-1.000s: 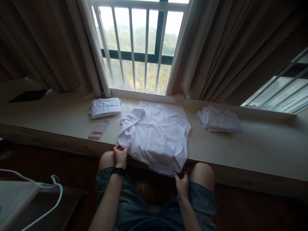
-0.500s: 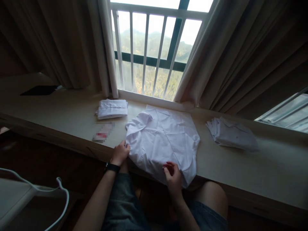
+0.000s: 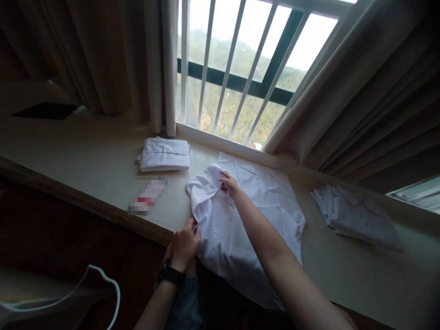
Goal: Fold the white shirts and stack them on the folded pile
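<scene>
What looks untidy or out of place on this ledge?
The shirt hangs over the ledge edge, its left side bunched between the left hand and right hand. The right pile looks loose and uneven.

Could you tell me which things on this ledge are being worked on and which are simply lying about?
In hand:
- white shirt, spread flat
- left hand gripping its near edge
- right hand on its bunched sleeve

Lying about:
- folded white garment
- grey cloth stack
- white cable

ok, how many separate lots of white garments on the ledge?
3: a spread white shirt under both hands, a folded white garment to its left, a loose pile of white garments to its right; pile's piece count unclear.
</scene>
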A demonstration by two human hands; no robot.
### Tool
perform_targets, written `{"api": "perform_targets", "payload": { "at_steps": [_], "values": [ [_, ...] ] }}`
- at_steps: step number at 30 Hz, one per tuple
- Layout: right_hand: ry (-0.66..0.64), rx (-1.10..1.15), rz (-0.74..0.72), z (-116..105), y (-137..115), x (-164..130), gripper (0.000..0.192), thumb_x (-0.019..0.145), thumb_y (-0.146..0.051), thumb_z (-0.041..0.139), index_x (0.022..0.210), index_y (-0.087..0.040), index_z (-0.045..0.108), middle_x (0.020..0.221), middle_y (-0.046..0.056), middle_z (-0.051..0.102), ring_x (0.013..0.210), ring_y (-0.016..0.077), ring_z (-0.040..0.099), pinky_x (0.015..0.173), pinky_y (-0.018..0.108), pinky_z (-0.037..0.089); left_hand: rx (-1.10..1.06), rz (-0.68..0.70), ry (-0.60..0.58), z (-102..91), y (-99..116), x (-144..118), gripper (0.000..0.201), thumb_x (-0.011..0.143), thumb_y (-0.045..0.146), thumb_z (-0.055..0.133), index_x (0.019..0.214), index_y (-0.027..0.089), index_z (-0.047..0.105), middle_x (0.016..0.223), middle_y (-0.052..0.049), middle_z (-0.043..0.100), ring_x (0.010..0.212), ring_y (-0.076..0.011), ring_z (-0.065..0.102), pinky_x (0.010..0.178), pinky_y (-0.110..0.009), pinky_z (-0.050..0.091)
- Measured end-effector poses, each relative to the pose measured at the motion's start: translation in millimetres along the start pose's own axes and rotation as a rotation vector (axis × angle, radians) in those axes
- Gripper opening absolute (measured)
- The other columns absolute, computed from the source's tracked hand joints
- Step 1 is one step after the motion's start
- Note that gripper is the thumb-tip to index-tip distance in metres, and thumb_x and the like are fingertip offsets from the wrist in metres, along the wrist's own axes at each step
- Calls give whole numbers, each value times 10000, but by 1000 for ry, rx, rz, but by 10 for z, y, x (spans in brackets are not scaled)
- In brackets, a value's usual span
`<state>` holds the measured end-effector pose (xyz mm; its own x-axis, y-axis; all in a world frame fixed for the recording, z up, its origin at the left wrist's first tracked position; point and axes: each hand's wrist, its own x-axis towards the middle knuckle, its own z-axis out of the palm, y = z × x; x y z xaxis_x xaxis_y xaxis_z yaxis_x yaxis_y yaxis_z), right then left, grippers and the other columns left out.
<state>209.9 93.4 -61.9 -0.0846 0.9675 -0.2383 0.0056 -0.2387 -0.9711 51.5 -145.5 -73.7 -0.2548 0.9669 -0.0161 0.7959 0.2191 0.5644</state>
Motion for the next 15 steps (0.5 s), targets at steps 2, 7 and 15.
{"api": "perform_targets", "payload": {
  "at_steps": [2, 7, 15],
  "values": [
    [7, 29, 55, 52, -35, 179, 603, 669, -200, 681, 1268, -238, 628, 814, -14, 664, 691, 142, 592, 653, 274, 491, -40, 14, -7, 32, -26, 9, 177, 904, 207, 536, 1040, 236, 646, 901, -54, 756, 838, -228, 717, 730, -280, 433],
    [-9, 74, 78, 115, -329, 427, 493, 712, -197, 720, 1198, -237, 645, 896, 10, 709, 749, 153, 637, 691, 284, 523, -146, 76, 7, 80, -47, 23, 208, 853, 145, 557, 1015, 234, 653, 837, -17, 727, 837, -199, 701, 764, -266, 449],
    [-38, 78, -492, -251, -1494, -91, 598, 764, -356, 740, 1332, -232, 598, 1018, 19, 695, 897, 169, 663, 778, 328, 570, -423, -125, 419, 36, -154, -110, 258, 938, 345, 485, 1142, 207, 563, 878, -44, 682, 757, -196, 657, 718, -294, 506]
  ]
}}
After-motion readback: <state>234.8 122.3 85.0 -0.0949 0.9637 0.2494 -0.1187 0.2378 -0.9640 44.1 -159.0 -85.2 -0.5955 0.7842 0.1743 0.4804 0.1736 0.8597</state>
